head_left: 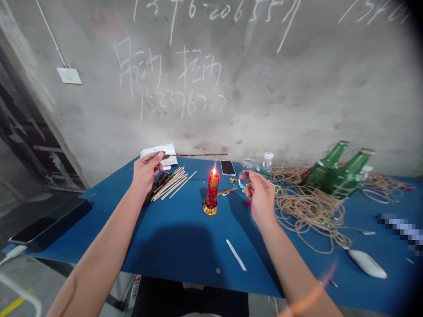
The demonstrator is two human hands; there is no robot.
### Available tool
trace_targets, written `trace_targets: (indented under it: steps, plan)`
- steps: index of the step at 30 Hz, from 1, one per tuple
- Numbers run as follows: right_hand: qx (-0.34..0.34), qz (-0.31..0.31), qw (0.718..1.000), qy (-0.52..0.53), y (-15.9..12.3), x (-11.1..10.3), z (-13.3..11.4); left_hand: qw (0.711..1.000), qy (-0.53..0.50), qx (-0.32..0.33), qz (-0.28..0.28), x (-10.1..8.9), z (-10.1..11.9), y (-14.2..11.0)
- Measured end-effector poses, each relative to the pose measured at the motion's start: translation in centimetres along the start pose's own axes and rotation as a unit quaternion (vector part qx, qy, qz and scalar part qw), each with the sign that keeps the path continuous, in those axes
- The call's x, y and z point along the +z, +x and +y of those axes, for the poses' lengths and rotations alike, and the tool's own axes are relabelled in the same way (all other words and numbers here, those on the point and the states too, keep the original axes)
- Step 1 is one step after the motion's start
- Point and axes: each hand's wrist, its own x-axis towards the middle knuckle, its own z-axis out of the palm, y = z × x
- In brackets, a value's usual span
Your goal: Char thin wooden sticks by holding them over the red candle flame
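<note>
My left hand (147,171) is closed, pinching a thin dark stick (201,155) near its left end. The stick points right, nearly level, behind and above a lit red candle (213,187) in a gold-coloured holder (210,209). To the right of the flame, my right hand (261,193) hangs loosely curled, its fingers somewhat apart and nothing visible in them. Below my left hand lies a bundle of sticks (170,181), pale ones on the right and dark ones on the left.
Tangled tan cord (307,215) and green bottles (352,174) occupy the blue table's (165,259) right side. A phone (228,167) and a clear bottle (266,165) are near the wall. A white strip (236,255) lies in front, a white mouse-shaped object (367,263) farther right, a black box (53,224) at left.
</note>
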Motion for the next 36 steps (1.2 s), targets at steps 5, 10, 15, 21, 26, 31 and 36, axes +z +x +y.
trace_targets:
  steps: [5,10,15,21,26,31,36]
  plan:
    - [0.000,0.010,1.000,0.010,0.2,-0.5,0.0,0.985,0.089,0.095,0.113,-1.7,2.5,-0.8]
    - [-0.016,0.017,1.000,0.000,0.2,-0.6,-0.1,0.946,0.240,0.116,0.184,-5.9,2.4,-5.9]
    - [-0.021,0.017,1.000,-0.014,0.1,-0.4,0.0,0.921,0.341,0.047,0.184,-10.2,0.4,-10.2]
    - [-0.015,0.021,0.999,-0.020,-0.2,-0.1,0.0,0.870,0.473,-0.022,0.135,-12.5,-1.3,-10.5]
    - [-0.010,0.022,1.000,-0.016,-0.1,-0.1,0.3,0.822,0.561,-0.070,0.065,-12.6,-1.5,-10.3]
    - [-0.011,0.010,1.000,-0.027,-0.1,-0.2,0.6,0.807,0.584,-0.066,0.052,-12.2,-1.3,-10.6]
    - [-0.024,-0.001,0.999,-0.049,-0.2,-0.4,0.6,0.808,0.585,-0.049,0.041,-12.2,-1.4,-10.7]
